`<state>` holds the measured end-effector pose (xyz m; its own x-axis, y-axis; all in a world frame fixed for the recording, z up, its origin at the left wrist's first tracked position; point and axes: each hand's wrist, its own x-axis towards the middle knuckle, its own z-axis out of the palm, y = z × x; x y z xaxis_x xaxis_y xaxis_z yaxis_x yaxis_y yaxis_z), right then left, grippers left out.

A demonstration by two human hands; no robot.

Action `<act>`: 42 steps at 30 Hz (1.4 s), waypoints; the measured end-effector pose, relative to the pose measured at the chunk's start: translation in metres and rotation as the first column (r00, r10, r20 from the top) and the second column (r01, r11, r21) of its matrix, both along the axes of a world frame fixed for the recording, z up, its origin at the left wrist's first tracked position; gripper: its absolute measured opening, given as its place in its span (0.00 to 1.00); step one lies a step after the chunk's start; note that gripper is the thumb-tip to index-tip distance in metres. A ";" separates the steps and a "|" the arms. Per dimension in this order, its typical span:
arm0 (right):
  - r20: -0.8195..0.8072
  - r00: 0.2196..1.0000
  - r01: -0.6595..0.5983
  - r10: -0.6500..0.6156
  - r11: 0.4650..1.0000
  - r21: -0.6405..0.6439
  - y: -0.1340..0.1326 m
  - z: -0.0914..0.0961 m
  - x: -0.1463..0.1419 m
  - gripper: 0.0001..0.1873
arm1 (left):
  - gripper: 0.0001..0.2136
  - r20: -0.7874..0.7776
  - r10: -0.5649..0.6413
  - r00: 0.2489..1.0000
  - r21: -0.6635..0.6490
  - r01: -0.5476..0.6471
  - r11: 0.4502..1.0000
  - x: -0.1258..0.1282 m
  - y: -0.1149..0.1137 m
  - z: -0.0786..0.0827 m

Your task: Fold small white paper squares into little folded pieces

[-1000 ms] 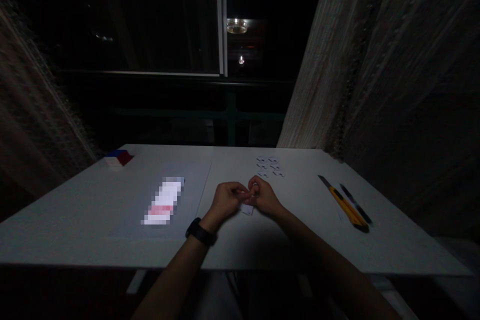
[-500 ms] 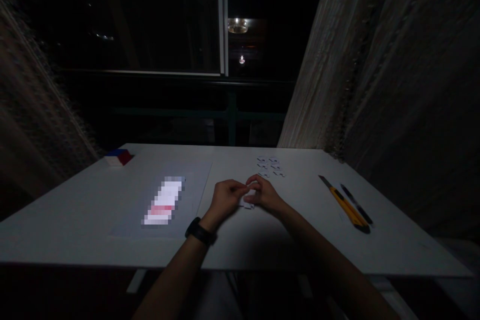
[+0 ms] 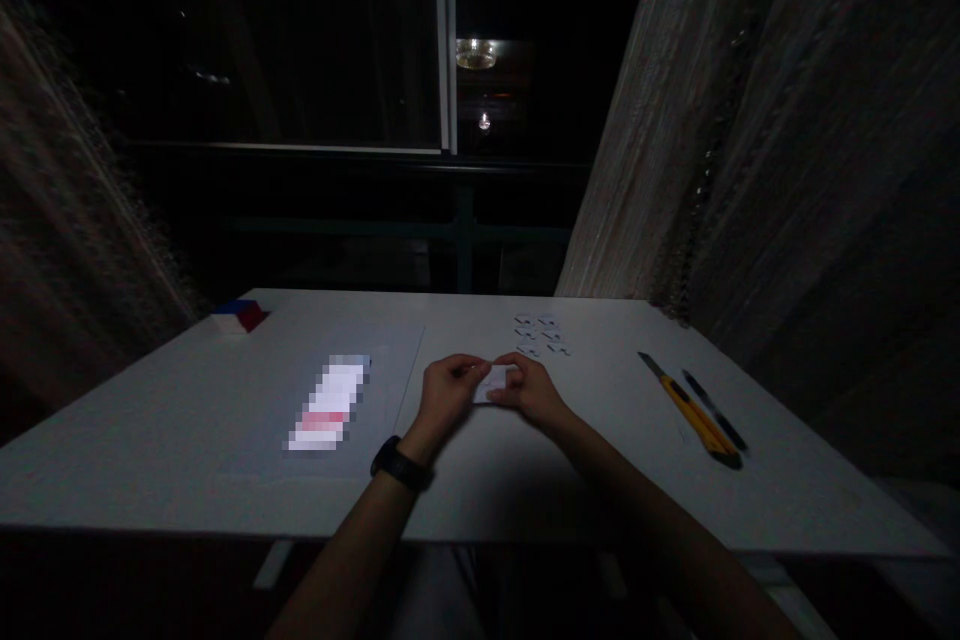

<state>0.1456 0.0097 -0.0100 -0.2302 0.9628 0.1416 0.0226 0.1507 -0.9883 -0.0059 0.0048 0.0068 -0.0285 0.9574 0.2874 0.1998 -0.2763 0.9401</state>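
Between my two hands is a small white piece of paper point(image 3: 493, 383) with a faint line on it. My left hand point(image 3: 448, 390), with a dark watch point(image 3: 401, 465) on its wrist, pinches the paper's left upper edge. Fingers of my right hand point(image 3: 534, 392) close on its right side, the fingertips of both hands nearly meeting at the top. Just beyond the hands, several small paper pieces with dark marks point(image 3: 551, 335) lie in two columns on the white table point(image 3: 600, 480).
A yellow box cutter point(image 3: 697, 420) with its blade out lies at the right, beside a dark pen point(image 3: 712, 408). On the left, a lit, blurred-out phone point(image 3: 330, 403) rests on a paper sheet point(image 3: 397, 370). A puzzle cube point(image 3: 240, 316) sits at the far left corner.
The paper between my hands now shows more of its face and sits a little higher. My fingers have shifted along its edges, and my right hand's fingers are less arched.
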 end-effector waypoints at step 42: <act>-0.060 0.998 -0.006 0.007 1.000 0.021 0.004 0.002 0.003 0.21 | 0.15 0.086 0.009 0.996 -0.129 0.002 0.992 0.000 0.001 -0.001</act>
